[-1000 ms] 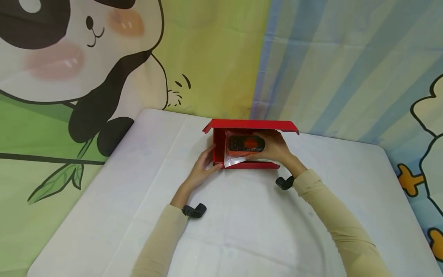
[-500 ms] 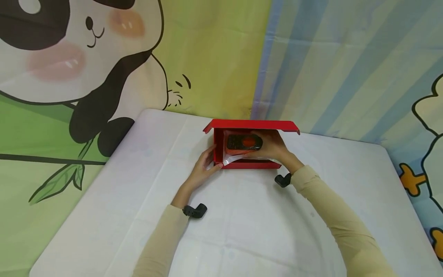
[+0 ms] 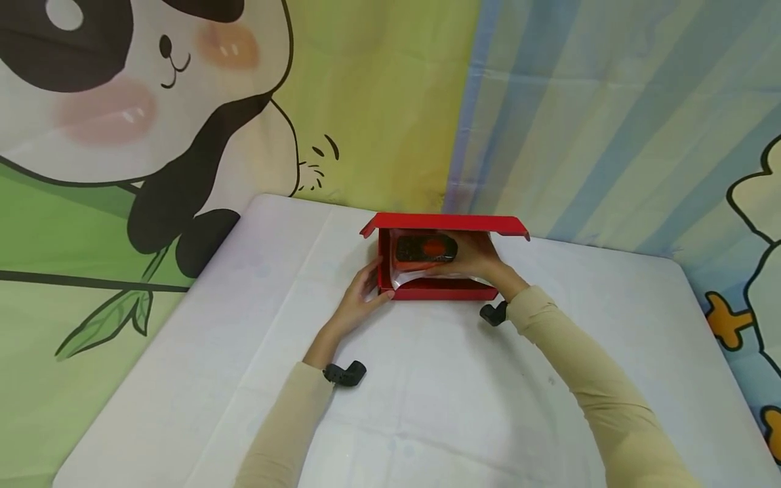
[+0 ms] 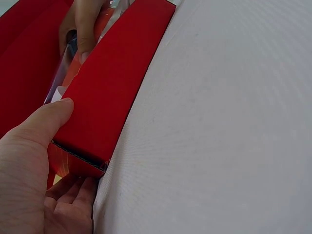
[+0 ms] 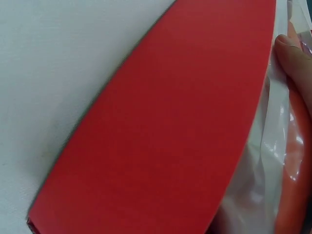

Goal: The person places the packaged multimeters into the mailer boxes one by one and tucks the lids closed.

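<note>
A red cardboard box [image 3: 448,293] sits on the table with its lid [image 3: 448,222] raised at the back. My left hand [image 3: 356,295] holds the box's left end; in the left wrist view its thumb presses the front corner of the red box wall [image 4: 112,73] and its fingers curl at the end below. My right hand [image 3: 478,257] reaches into the box and grips an orange-and-black device [image 3: 407,249] with a round red patch on its dark face. Clear plastic bag film [image 5: 273,141] wraps the device. Its far side is hidden by my hand.
The box stands near the back of a table with a white cover [image 3: 427,407]. Behind rises a printed cloth backdrop [image 3: 378,102] with a panda figure. Black wrist bands [image 3: 344,373] sit on both wrists.
My right hand has moved slightly left with the bagged device, which sits further left and slightly deeper in the box. The left hand keeps its hold on the box.
</note>
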A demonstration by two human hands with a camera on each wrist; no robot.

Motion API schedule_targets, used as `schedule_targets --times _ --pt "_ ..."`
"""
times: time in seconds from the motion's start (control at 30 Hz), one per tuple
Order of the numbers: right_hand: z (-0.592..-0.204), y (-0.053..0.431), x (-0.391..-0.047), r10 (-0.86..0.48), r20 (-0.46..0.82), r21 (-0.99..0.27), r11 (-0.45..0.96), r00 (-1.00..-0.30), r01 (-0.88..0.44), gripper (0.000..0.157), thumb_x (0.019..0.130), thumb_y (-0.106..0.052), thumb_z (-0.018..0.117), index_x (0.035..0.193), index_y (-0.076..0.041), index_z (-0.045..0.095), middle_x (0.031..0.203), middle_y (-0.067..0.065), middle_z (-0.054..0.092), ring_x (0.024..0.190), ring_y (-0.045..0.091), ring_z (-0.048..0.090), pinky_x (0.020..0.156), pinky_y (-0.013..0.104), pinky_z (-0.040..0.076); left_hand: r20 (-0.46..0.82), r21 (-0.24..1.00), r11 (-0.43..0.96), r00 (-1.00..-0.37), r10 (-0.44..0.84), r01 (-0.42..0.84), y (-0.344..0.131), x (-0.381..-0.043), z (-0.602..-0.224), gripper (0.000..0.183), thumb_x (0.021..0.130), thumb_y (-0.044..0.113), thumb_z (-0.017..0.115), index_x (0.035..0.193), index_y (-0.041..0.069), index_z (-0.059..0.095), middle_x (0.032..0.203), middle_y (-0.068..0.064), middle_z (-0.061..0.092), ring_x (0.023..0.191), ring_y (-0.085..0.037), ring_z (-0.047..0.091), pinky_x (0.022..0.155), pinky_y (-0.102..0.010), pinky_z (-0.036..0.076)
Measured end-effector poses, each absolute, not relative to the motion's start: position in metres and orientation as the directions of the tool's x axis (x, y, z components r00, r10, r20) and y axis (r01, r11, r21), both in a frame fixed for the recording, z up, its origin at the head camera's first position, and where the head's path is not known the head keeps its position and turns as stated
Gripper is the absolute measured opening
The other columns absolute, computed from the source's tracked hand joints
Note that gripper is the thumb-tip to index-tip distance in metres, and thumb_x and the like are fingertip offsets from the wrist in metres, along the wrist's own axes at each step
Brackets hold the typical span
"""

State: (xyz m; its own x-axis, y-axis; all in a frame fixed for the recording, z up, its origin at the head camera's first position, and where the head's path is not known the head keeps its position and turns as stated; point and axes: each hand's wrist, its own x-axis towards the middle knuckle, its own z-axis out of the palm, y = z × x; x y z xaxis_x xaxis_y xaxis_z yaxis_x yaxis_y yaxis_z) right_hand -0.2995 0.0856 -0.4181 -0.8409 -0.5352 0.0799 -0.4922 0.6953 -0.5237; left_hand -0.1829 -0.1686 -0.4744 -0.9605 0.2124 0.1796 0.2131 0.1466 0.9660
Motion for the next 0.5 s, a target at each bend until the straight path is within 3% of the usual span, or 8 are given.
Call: schedule_targets --times 0.17,0.4,0.5 --pt "-0.421 0.080 -0.301 -0.546 0.060 -0.584 0.660 -0.836 -0.472 0.086 0.067 -0.043 0.088 0.140 -0.021 0.050 0.134 0.005 0.048 0.131 0.024 0.037 0.105 0.053 0.041 0.178 0.963 0.163 -0.959 0.219 0.216 -0.168 -0.183 -0.474 0.076 0.090 0.005 0.068 0.152 -0.001 0.024 0.158 -0.019 0.026 0.144 -0.033 0.029 0.115 -0.044 0.030" --pt "-0.435 0.072 -0.304 -0.613 0.179 -0.352 0.691 -0.770 -0.632 0.074 0.065 -0.049 0.087 0.128 -0.019 0.061 0.126 0.007 0.052 0.126 0.025 0.040 0.103 0.051 0.043 0.206 0.957 0.163 -0.958 0.202 0.240 -0.169 -0.193 -0.499 0.077 0.090 0.004 0.068 0.154 0.003 0.024 0.158 -0.017 0.025 0.144 -0.034 0.028 0.115 -0.045 0.030" --pt "-0.439 0.070 -0.306 -0.620 0.223 -0.314 0.685 -0.752 -0.658 0.072 0.065 -0.050 0.087 0.124 -0.018 0.064 0.124 0.007 0.055 0.125 0.025 0.042 0.103 0.049 0.042 0.218 0.955 0.162 -0.957 0.191 0.249 -0.170 -0.197 -0.506 0.076 0.090 0.005 0.069 0.153 0.008 0.027 0.158 -0.012 0.027 0.144 -0.030 0.031 0.115 -0.041 0.031"
